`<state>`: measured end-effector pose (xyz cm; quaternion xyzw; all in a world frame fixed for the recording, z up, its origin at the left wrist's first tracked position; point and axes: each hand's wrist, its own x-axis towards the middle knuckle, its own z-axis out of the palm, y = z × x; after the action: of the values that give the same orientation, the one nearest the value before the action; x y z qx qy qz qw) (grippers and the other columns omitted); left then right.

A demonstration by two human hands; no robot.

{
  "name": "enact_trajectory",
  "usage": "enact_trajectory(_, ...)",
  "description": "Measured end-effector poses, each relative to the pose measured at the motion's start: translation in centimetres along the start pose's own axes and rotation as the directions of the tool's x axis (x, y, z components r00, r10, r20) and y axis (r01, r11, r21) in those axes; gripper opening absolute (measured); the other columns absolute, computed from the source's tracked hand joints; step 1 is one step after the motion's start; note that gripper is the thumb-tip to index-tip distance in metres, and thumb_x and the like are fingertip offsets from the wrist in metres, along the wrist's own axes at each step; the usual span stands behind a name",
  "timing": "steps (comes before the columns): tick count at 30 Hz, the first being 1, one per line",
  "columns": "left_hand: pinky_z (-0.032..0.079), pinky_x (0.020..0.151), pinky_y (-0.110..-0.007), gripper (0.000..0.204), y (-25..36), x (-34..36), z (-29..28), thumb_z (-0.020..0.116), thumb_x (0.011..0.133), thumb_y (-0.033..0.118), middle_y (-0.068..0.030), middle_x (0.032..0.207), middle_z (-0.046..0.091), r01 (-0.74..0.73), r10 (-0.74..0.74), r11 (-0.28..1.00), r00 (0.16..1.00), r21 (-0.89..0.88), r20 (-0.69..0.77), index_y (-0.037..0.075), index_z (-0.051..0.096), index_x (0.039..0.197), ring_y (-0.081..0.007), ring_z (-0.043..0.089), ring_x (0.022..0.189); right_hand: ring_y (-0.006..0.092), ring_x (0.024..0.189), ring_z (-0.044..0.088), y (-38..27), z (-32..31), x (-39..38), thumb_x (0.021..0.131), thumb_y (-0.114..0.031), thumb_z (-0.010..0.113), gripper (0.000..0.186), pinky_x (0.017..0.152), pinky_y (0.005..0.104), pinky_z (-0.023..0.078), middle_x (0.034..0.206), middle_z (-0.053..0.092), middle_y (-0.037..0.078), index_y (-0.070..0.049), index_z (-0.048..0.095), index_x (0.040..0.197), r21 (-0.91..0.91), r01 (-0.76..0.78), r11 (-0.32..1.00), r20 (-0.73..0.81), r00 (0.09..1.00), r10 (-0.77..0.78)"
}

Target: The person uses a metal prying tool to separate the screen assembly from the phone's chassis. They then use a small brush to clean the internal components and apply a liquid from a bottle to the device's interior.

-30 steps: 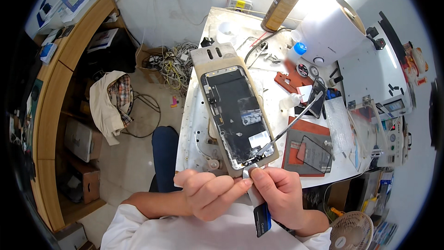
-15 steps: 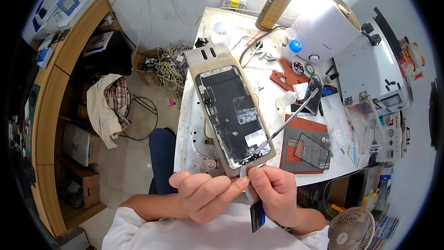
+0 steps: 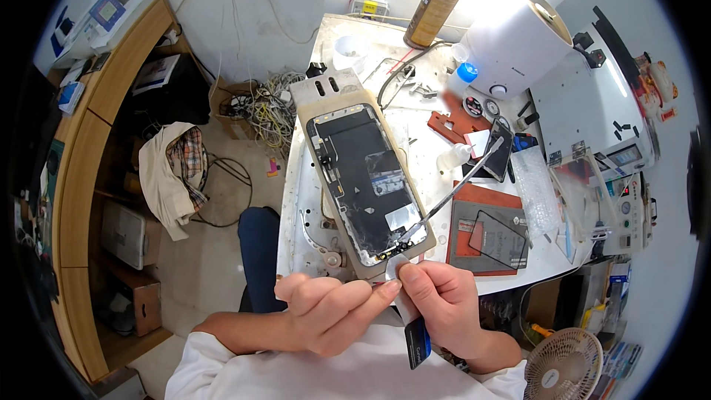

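A phone screen assembly (image 3: 361, 155), its dark back facing up, lies on a beige holder plate (image 3: 344, 252) over the desk. Below its lower edge, my right hand (image 3: 444, 304) pinches a thin flat strip (image 3: 415, 341), silvery-white at the top with a dark, blue-edged lower end. The fingers of my left hand (image 3: 333, 311) are curled, and the index fingertip presses the strip beside my right thumb. Its left thumb is mostly hidden. A slender metal pry tool (image 3: 453, 196) rests slantwise over the screen's lower right edge, untouched by either hand.
On the desk's right lie a dark phone (image 3: 500, 150), a dropper bottle (image 3: 453, 157), a red-brown mat (image 3: 485, 233) and bubble wrap (image 3: 533, 185). A spray can (image 3: 433, 11) and a white cylindrical appliance (image 3: 511, 48) stand behind. A fan (image 3: 566, 363) is at lower right.
The desk and everything on it have shifted slightly left and up in view. Both hands keep their grip on the strip, whose lower end sits slightly farther right.
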<state>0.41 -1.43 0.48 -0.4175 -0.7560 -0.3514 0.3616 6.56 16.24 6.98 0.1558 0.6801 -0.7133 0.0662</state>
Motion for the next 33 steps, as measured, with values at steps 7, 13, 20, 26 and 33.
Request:
enact_trajectory(7,0.023,0.076,-0.035,0.040,0.4,0.2,0.6,0.077,0.062,0.008,0.0074,0.086,0.054,0.034,-0.035,0.999,0.999,-0.003,-0.028,0.015,0.082,0.102,-0.0142,0.041,0.076,0.0013,0.061,0.042,-0.2,0.0,0.0,0.111,-0.024,0.057,0.038,0.049,0.0239,0.033,0.065,0.053,-0.006,0.001,0.066,0.083,-0.003,0.029,1.000,-0.031,0.999,-0.029)
enact_trajectory(13,0.025,0.075,-0.032,0.036,0.5,0.0,1.1,0.077,0.069,0.021,0.0088,0.091,0.062,0.064,-0.063,0.998,0.993,0.006,-0.095,0.014,0.083,0.104,-0.0111,0.044,0.080,0.0011,0.060,0.041,0.1,-0.2,0.2,0.110,-0.024,0.058,0.038,0.048,0.0243,0.032,0.064,0.052,-0.006,0.001,0.065,0.083,-0.021,0.048,0.999,-0.004,0.999,-0.048)
enact_trajectory(20,0.023,0.074,-0.034,0.039,0.5,1.0,0.3,0.077,0.063,0.006,0.0077,0.085,0.054,0.047,-0.047,0.999,0.998,0.007,0.039,0.017,0.081,0.100,-0.0140,0.041,0.076,0.0016,0.057,0.042,-0.2,-0.3,0.3,0.110,-0.019,0.057,0.033,0.049,0.0230,0.031,0.066,0.056,-0.004,0.002,0.066,0.085,-0.002,0.030,1.000,-0.044,0.999,-0.030)
enact_trajectory(26,0.024,0.077,-0.032,0.034,0.5,0.5,1.1,0.077,0.071,0.021,0.0103,0.092,0.062,0.060,-0.058,0.998,0.996,0.023,-0.060,0.015,0.083,0.104,-0.0106,0.044,0.081,0.0016,0.058,0.043,0.0,-0.7,0.4,0.110,-0.019,0.058,0.033,0.050,0.0229,0.031,0.066,0.056,-0.004,0.002,0.067,0.086,-0.028,0.022,0.999,-0.018,1.000,-0.023)
enact_trajectory(33,0.023,0.076,-0.032,0.033,0.5,0.5,1.0,0.077,0.072,0.022,0.0106,0.091,0.061,0.044,-0.041,0.999,0.997,0.032,-0.067,0.015,0.083,0.103,-0.0099,0.043,0.081,0.0014,0.058,0.043,-0.3,-0.5,0.2,0.109,-0.020,0.059,0.033,0.049,0.0230,0.031,0.066,0.057,-0.005,0.002,0.068,0.087,-0.014,0.033,0.999,-0.020,0.999,-0.033)
